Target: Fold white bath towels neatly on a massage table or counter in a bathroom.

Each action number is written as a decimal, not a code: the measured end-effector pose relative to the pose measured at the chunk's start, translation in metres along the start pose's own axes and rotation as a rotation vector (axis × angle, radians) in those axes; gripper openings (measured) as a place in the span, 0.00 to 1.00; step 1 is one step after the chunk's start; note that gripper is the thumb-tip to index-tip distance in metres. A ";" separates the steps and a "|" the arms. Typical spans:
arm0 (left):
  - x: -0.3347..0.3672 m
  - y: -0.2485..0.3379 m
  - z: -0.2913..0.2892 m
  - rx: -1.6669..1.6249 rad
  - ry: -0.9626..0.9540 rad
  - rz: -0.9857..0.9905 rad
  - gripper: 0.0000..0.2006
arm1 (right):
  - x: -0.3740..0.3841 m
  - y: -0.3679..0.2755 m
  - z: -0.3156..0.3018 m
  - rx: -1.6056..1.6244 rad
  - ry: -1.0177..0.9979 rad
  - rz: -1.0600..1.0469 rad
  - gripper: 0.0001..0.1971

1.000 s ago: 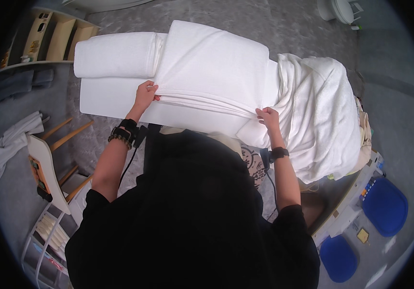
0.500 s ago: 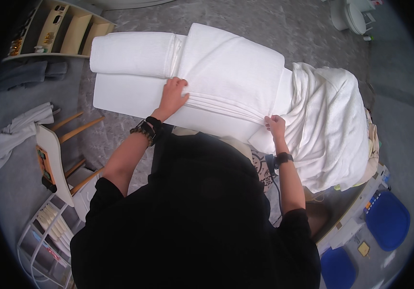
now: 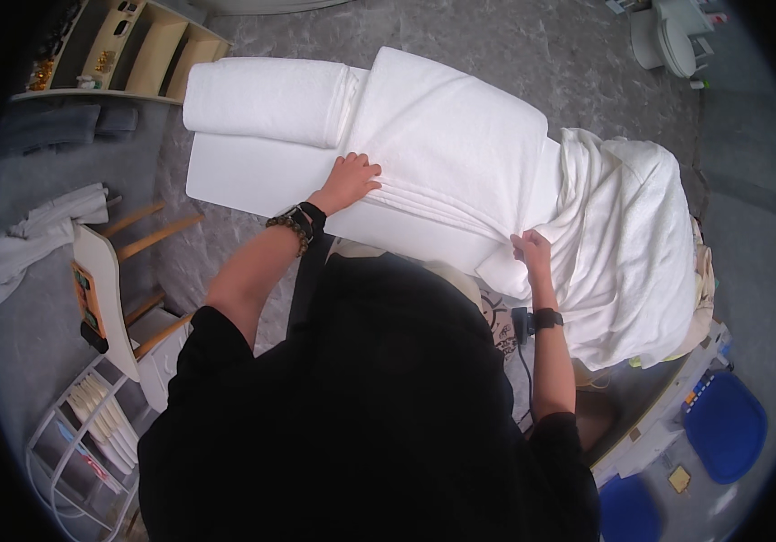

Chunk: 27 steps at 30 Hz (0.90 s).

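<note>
Towel (image 3: 451, 135): matt, slightly rough cloth; table (image 3: 257, 172): smooth, white, perhaps plastic; shelf (image 3: 150, 50): pale, matt wood.

No lettering or numbers can be read.

The left forearm (image 3: 257, 271) is slanting forward and to the right, and the left grip (image 3: 349, 181) is facing down with its fingers (image 3: 367, 168) bent. The right forearm (image 3: 553, 366) is pointing nearly straight ahead, while the right grip (image 3: 534, 252) is holding a narrow pinch.
</note>
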State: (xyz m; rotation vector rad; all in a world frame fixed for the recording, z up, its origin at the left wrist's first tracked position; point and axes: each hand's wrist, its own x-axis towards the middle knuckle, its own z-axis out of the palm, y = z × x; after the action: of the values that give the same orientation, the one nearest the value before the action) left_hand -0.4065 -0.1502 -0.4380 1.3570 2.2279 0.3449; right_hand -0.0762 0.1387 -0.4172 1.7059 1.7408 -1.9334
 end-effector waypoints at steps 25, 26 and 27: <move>-0.018 0.000 0.028 0.123 -0.047 0.240 0.05 | 0.018 0.038 0.014 -0.226 0.161 -0.044 0.09; -0.017 0.002 0.028 0.136 -0.059 0.224 0.05 | 0.020 0.043 0.015 -0.224 0.166 -0.042 0.09; -0.017 0.004 0.028 0.149 -0.072 0.207 0.05 | 0.023 0.048 0.017 -0.224 0.187 -0.089 0.11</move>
State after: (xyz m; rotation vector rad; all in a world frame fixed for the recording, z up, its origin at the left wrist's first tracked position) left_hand -0.3826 -0.1645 -0.4547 1.6577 2.0948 0.2003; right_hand -0.0663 0.1227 -0.4693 1.8048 2.0396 -1.5791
